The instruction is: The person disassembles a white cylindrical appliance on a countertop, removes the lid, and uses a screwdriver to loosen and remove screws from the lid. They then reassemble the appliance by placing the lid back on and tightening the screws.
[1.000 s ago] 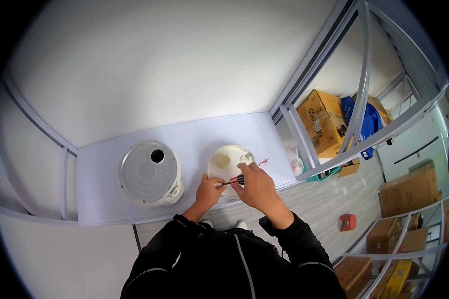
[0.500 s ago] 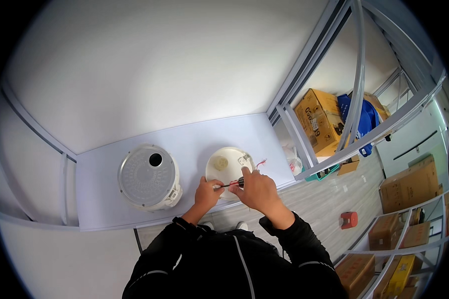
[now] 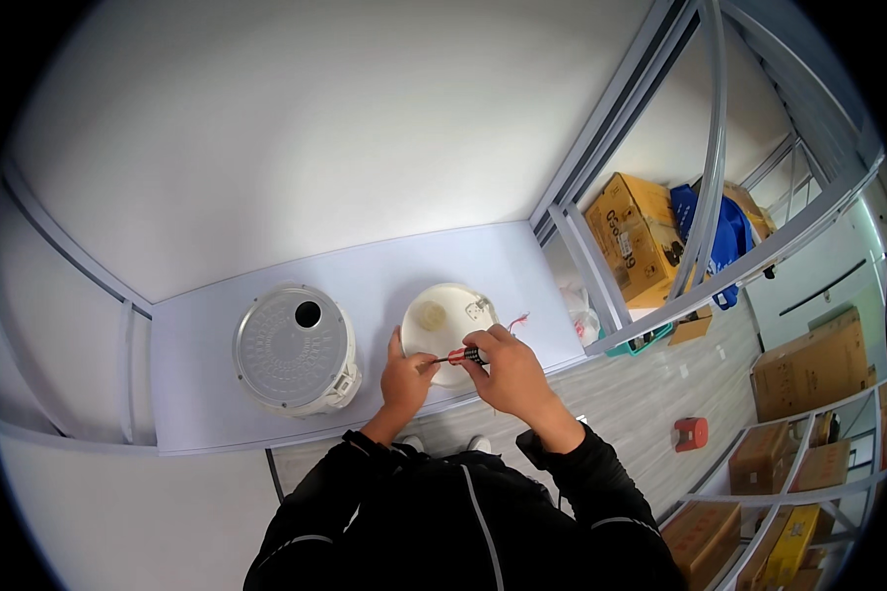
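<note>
A white round plastic housing (image 3: 453, 335), shallow and dish-like, lies on the pale work surface with a yellowish round part (image 3: 431, 315) inside it. At its left rim, my left hand (image 3: 402, 382) grips the housing, one finger along the outside edge and the thumb over the near side. My right hand (image 3: 515, 374) is closed round the red and black handle of a screwdriver (image 3: 456, 357). Its thin shaft points left across the housing, the tip close to my left thumb. What the tip touches is too small to tell. Pink-red wires (image 3: 518, 320) stick out to the right.
A larger white drum-shaped unit (image 3: 291, 347) with a grey top and a dark round hole stands left on the work surface (image 3: 197, 414). Grey frame posts (image 3: 601, 128) rise at the right. Beyond are cardboard boxes (image 3: 636, 236), a blue bag (image 3: 724, 236) and a red stool (image 3: 691, 433).
The housing has shifted slightly up and left. My left forefinger has stretched up along its rim, and the screwdriver has moved a little up, still in my right hand.
</note>
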The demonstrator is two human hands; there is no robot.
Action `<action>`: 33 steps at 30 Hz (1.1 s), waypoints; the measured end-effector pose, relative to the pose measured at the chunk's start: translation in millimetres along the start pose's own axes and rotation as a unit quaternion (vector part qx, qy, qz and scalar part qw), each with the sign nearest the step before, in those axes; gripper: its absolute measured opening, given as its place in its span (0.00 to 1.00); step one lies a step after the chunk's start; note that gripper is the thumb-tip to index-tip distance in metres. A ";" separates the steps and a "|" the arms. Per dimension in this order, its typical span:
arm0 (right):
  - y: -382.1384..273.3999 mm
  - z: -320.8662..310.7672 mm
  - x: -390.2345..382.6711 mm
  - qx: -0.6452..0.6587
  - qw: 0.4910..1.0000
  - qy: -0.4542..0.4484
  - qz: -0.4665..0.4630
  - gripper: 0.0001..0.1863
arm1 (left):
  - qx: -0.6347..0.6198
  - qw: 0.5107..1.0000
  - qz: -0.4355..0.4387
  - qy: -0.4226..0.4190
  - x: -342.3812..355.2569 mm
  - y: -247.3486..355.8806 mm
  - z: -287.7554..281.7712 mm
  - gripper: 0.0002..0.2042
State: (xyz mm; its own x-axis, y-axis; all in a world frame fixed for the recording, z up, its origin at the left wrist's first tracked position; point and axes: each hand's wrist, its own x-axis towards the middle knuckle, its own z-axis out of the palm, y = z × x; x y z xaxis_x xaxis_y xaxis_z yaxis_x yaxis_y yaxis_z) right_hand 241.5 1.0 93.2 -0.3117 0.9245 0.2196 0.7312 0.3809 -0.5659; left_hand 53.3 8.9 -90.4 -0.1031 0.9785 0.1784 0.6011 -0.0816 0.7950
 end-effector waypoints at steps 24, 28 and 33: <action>62.2 -45.3 -19.9 0.144 0.985 0.081 0.051 0.15 | 0.084 0.983 0.162 0.034 9.2 42.2 0.6 0.05; 88.7 -59.1 -25.2 0.173 0.978 0.087 0.080 0.13 | 0.074 0.984 0.160 0.023 14.8 62.8 15.4 0.05; 108.8 -95.2 -31.8 0.170 0.975 0.101 0.099 0.14 | 0.071 0.980 0.184 0.034 21.6 93.4 41.2 0.06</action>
State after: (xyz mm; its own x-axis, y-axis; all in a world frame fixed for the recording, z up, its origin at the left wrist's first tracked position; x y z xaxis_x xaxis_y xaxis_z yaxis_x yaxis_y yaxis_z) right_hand 388.7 14.5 100.2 -0.0350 0.9767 0.2117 0.5099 0.1996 -0.8367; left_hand 140.0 30.1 -36.1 0.0912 0.8723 0.4804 0.7119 -0.3944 0.5810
